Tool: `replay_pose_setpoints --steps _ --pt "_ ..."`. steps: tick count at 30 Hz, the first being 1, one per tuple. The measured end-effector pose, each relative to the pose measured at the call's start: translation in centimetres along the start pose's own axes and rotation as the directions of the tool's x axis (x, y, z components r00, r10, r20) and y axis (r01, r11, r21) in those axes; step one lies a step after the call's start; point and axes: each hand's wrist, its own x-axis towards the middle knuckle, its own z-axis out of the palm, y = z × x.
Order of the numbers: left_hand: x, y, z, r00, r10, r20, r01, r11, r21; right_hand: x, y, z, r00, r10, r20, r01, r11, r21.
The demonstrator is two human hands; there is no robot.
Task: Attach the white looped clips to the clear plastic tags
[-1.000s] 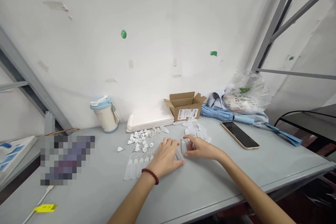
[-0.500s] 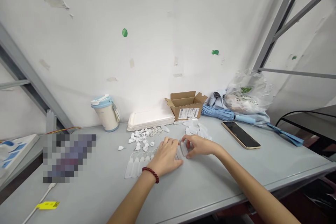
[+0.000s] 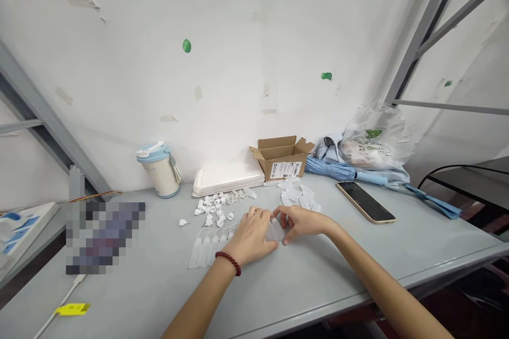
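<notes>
My left hand (image 3: 251, 238), with a dark red bead bracelet at the wrist, lies palm down on a joined strip of small translucent plastic vials (image 3: 207, 249) on the grey table (image 3: 302, 286). Its fingers are bent over the strip's right end. My right hand (image 3: 301, 221) pinches one translucent vial (image 3: 275, 231) at that end, touching the left fingers. A scatter of small white caps (image 3: 217, 207) lies just beyond the left hand. More loose translucent vials (image 3: 299, 197) lie beyond the right hand.
At the back by the wall stand a blue-lidded cup (image 3: 159, 171), a stack of white trays (image 3: 228, 178) and an open cardboard box (image 3: 283, 159). A phone (image 3: 365, 201), a blue umbrella (image 3: 358, 176) and a plastic bag (image 3: 374, 140) lie on the right. A yellow-tagged cable (image 3: 71, 309) lies at front left.
My right hand has drawn in toward the left hand and closed on the vial at the strip's end. The left hand has stayed on the strip.
</notes>
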Motion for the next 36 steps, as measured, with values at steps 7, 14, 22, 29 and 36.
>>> replay_pose_setpoints --steps 7,14,22,29,36 --pt "-0.2 -0.7 -1.5 0.998 -0.060 0.012 0.061 0.971 -0.232 -0.2 0.0 -0.2 1.000 0.005 0.016 -0.005 1.000 0.024" --pt "-0.7 -5.9 -4.7 0.851 -0.376 -0.367 0.283 0.916 -0.283 -0.7 -0.4 -2.1 0.999 0.026 0.025 -0.026 1.000 -0.005" --pt "-0.7 -8.7 -3.4 0.878 -0.294 -0.379 0.324 0.946 0.017 4.9 -3.8 -4.0 0.993 -0.015 -0.115 0.004 0.996 -0.093" --pt "-0.7 -8.0 -3.9 0.911 -0.299 -0.285 0.327 0.943 0.058 9.1 -3.7 -0.8 0.870 -0.059 -0.489 -0.094 0.955 -0.282" --pt "-0.6 -6.8 -3.3 0.938 -0.249 -0.240 0.291 0.944 0.157 9.7 -2.2 0.6 0.871 -0.134 -0.473 -0.023 0.950 -0.311"
